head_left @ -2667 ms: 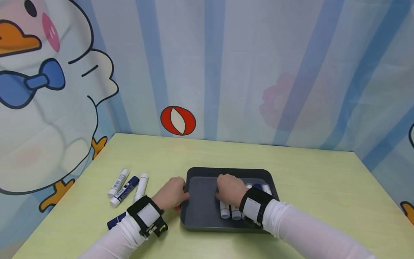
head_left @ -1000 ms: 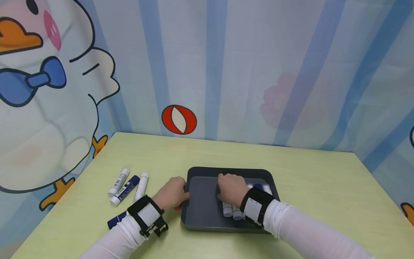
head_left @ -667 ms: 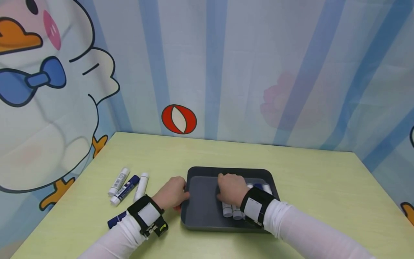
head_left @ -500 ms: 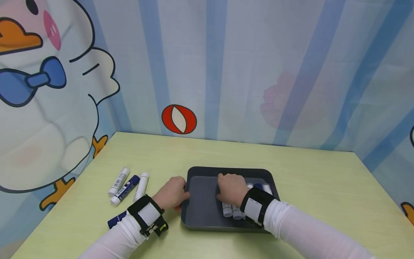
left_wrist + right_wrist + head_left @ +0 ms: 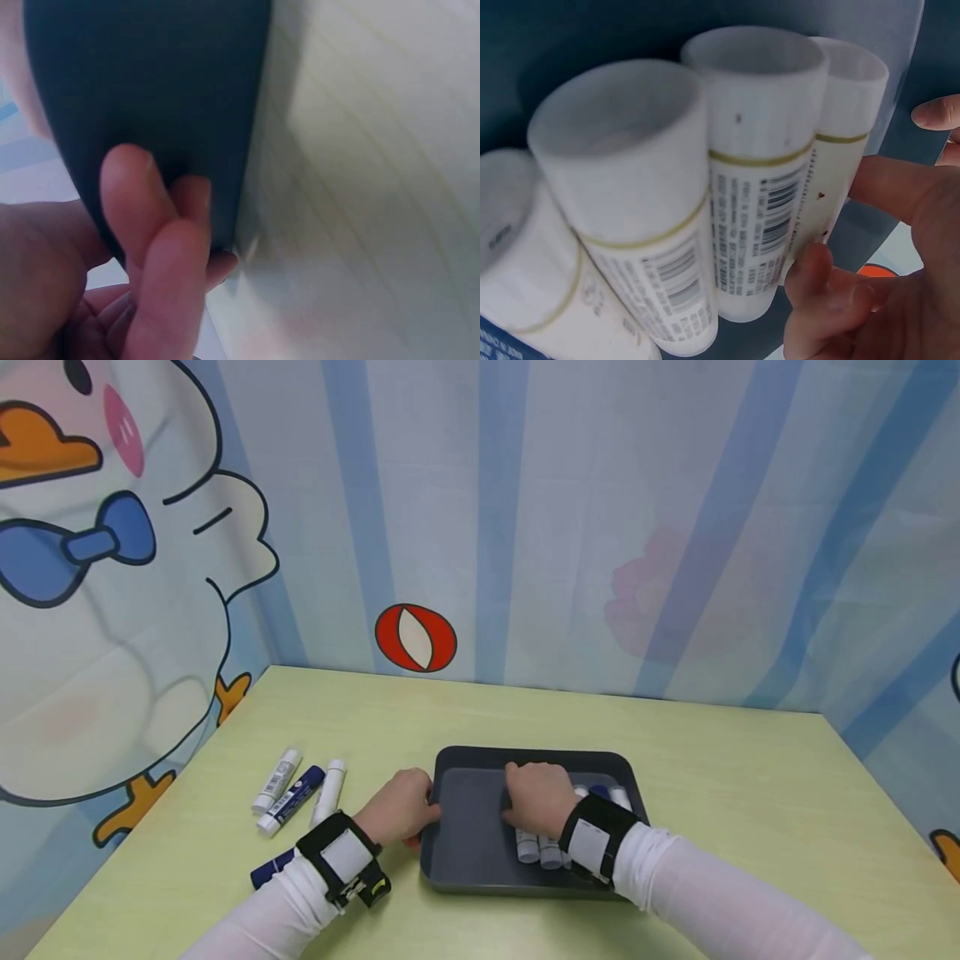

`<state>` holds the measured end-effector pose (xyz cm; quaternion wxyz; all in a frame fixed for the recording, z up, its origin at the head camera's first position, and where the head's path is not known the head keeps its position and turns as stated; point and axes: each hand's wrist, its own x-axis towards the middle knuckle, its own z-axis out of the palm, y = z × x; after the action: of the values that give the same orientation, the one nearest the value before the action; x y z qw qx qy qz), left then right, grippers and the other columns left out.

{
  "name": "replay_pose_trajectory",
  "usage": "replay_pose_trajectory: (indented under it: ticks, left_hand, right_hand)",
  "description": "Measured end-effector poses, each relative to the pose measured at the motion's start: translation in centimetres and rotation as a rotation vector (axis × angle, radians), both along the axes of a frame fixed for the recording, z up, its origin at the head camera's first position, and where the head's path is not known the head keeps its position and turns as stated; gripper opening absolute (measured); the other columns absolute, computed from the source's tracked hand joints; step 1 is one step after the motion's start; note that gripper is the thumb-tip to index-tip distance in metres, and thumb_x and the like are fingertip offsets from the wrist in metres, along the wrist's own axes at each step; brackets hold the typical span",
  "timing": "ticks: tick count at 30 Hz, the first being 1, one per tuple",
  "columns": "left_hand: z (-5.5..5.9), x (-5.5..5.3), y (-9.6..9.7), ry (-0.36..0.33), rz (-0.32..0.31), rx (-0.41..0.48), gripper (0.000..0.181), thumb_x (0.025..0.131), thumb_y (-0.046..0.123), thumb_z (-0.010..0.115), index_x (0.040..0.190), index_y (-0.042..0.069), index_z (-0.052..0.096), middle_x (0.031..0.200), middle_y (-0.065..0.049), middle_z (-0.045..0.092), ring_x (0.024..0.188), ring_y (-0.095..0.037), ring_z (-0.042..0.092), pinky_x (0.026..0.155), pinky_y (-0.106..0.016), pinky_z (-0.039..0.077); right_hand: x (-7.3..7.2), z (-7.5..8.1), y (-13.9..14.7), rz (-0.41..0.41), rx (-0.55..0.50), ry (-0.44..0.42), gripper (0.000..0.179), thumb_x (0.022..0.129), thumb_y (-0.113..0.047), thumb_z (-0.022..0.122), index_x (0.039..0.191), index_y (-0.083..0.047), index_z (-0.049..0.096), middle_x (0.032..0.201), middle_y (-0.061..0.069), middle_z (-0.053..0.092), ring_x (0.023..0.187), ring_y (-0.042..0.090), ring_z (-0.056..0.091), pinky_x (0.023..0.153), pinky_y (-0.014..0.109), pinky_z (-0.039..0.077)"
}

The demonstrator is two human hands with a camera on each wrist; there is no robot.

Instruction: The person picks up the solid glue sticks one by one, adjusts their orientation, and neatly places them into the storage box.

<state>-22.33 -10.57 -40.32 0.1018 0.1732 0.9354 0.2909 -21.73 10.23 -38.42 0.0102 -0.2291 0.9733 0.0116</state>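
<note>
My left hand (image 5: 396, 808) grips the left wall of the dark grey tray (image 5: 467, 839), thumb over the rim. In the left wrist view, its fingers (image 5: 169, 277) lie against the tray's outer side. My right hand (image 5: 538, 799) is inside the tray, pinching the leftmost glue stick (image 5: 841, 112) of a row. In the right wrist view, thumb and curled fingertips touch that white stick's side and front. Beside it lean more white glue sticks (image 5: 757, 165), caps towards the wrist camera, and a dark blue label shows at the corner. The hand and cuff hide much of the row in the head view.
Left of the tray, two white glue sticks (image 5: 276, 781) and a blue one (image 5: 291, 802) lie on the pale yellow table (image 5: 712, 777). Another blue stick (image 5: 272, 868) is partly under the left sleeve. A patterned curtain (image 5: 570, 527) stands behind the table.
Since the oldest frame, the leftmost glue sticks have shifted slightly right in the tray, along with my right hand. Over the last second both hands have stayed in place.
</note>
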Motion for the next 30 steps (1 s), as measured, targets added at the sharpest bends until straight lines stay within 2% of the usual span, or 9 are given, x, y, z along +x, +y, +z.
replay_pose_trajectory:
  ticks: [3,8,15,18,22,25,30]
  left_hand:
    - [0.0,0.0,0.0,0.004,-0.004,-0.002,0.016,0.082,0.006,0.054,0.066,0.005,0.05,0.044,0.001,0.049,0.035,-0.011,0.05,0.042,-0.026,0.042]
    - [0.1,0.0,0.0,0.004,-0.011,0.007,0.015,0.082,0.006,0.054,0.067,0.005,0.051,0.044,0.001,0.049,0.035,-0.012,0.05,0.042,-0.026,0.042]
    - [0.3,0.1,0.0,-0.006,-0.001,0.011,0.014,0.082,0.005,0.053,0.068,0.005,0.05,0.044,0.0,0.05,0.036,-0.012,0.05,0.042,-0.026,0.042]
    - [0.3,0.1,0.0,-0.008,0.002,0.009,0.014,0.082,0.005,0.054,0.068,0.005,0.05,0.045,0.0,0.05,0.036,-0.012,0.05,0.042,-0.026,0.042]
    - [0.3,0.1,0.0,-0.008,0.009,0.002,0.014,0.082,0.005,0.055,0.069,0.005,0.05,0.045,0.0,0.05,0.036,-0.012,0.05,0.042,-0.026,0.042]
    - [0.2,0.1,0.0,-0.01,0.008,0.007,0.013,0.082,0.005,0.054,0.07,0.005,0.05,0.046,0.0,0.05,0.036,-0.012,0.05,0.042,-0.026,0.042]
    - [0.0,0.0,-0.4,-0.028,-0.043,0.064,0.012,0.085,0.007,0.051,0.074,0.003,0.052,0.045,0.0,0.051,0.037,-0.013,0.051,0.04,-0.028,0.042]
  right_hand:
    - [-0.1,0.1,0.0,-0.006,0.011,0.018,0.048,0.078,-0.037,0.067,0.109,-0.001,0.055,0.054,-0.002,0.043,0.046,0.011,0.045,0.046,0.028,0.041]
    - [-0.1,0.7,-0.1,-0.021,-0.008,0.028,0.04,0.078,-0.038,0.067,0.097,-0.005,0.055,0.056,-0.002,0.043,0.047,0.01,0.043,0.044,0.027,0.038]
    - [0.4,0.9,-0.5,-0.001,-0.092,-0.066,0.049,0.08,-0.034,0.065,0.115,-0.001,0.053,0.06,-0.002,0.048,0.049,0.01,0.046,0.046,0.028,0.039]
    - [0.2,0.3,-1.1,-0.018,-0.12,-0.123,0.058,0.079,-0.033,0.066,0.122,0.001,0.048,0.067,0.0,0.054,0.054,0.011,0.05,0.048,0.028,0.041]
    - [-0.2,0.2,-2.2,-0.078,-0.248,-0.308,0.065,0.081,-0.025,0.065,0.131,0.004,0.036,0.073,0.006,0.056,0.052,0.015,0.055,0.046,0.028,0.043]
    - [-0.5,0.4,-2.9,-0.117,-0.322,-0.404,0.062,0.082,-0.021,0.064,0.129,0.006,0.035,0.078,0.011,0.055,0.046,0.015,0.054,0.045,0.026,0.044]
    - [-0.6,0.8,-3.6,-0.138,-0.401,-0.475,0.052,0.083,-0.018,0.063,0.123,0.006,0.039,0.085,0.015,0.053,0.045,0.017,0.056,0.045,0.027,0.045]
